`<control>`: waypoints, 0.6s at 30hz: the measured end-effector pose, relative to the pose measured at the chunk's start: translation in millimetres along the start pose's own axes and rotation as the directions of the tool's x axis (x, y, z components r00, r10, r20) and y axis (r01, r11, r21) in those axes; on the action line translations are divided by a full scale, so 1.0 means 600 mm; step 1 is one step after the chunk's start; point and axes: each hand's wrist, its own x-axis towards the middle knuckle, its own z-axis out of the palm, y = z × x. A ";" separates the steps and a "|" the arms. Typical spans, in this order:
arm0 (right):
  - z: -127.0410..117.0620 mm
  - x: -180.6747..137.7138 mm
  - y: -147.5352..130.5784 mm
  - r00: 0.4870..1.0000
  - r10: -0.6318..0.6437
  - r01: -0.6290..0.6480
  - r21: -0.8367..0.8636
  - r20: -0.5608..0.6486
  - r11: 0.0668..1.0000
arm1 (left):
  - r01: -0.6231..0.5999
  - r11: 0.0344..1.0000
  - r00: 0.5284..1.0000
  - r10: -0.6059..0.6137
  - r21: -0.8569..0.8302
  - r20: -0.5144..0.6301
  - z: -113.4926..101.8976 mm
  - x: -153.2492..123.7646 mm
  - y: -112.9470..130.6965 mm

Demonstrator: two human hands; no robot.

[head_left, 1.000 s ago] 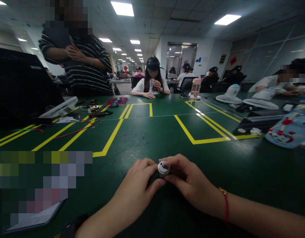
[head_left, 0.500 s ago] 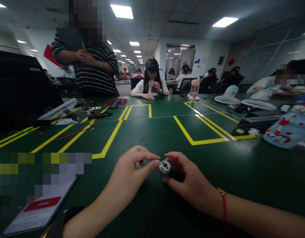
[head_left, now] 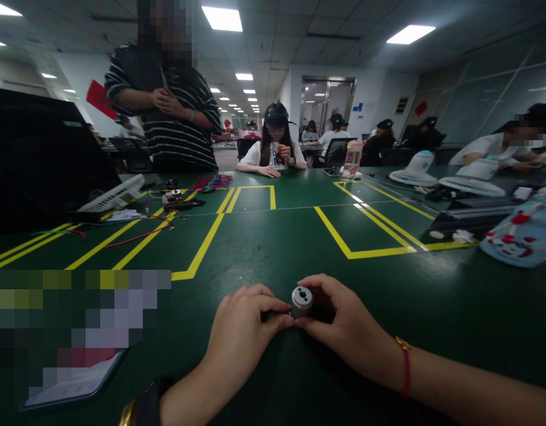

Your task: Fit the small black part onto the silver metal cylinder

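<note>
A short silvery metal cylinder [head_left: 302, 300], with dark holes in its round top, stands upright above the green table in front of me. My right hand [head_left: 350, 322] is closed around its right side, thumb at the near side and forefinger at the far side. At its lower left, my left hand [head_left: 249, 325] is pinched, thumb and forefinger tips close against the cylinder. Something tiny and bright shows by those fingertips, too small to name. The cylinder's lower part is partly hidden by my fingers.
A phone [head_left: 77, 381], partly blurred out, lies at the near left. Wires and electronic parts [head_left: 177, 201] lie at the left; a blue patterned bag-like thing [head_left: 519, 231] is at the right. White fans [head_left: 415, 170] and a pink bottle [head_left: 353, 160] stand farther back. A person [head_left: 275, 142] sits opposite.
My left fingertips have moved from the cylinder's top edge down to its lower left side. The right hand still holds the cylinder. The view has shifted slightly.
</note>
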 end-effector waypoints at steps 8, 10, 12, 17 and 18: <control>-0.088 -0.010 0.026 0.973 0.036 -0.072 -0.151 -0.229 0.986 | 0.035 0.995 0.999 -0.032 -0.097 0.037 -0.029 -0.021 -0.026; -0.161 -0.029 0.055 0.918 0.080 -0.197 -0.273 -0.388 0.941 | 0.077 0.985 0.997 -0.071 -0.152 0.040 -0.049 -0.035 -0.041; -0.242 -0.059 0.093 0.841 0.092 -0.361 -0.424 -0.534 0.831 | 0.125 0.970 0.992 -0.118 -0.207 0.044 -0.064 -0.046 -0.057; -0.401 -0.140 0.182 0.720 0.009 -0.595 -0.610 -0.694 0.522 | 0.193 0.946 0.981 -0.193 -0.259 0.025 -0.071 -0.052 -0.075; -0.416 -0.149 0.193 0.715 0.010 -0.609 -0.617 -0.699 0.498 | 0.194 0.946 0.981 -0.194 -0.259 0.022 -0.069 -0.051 -0.075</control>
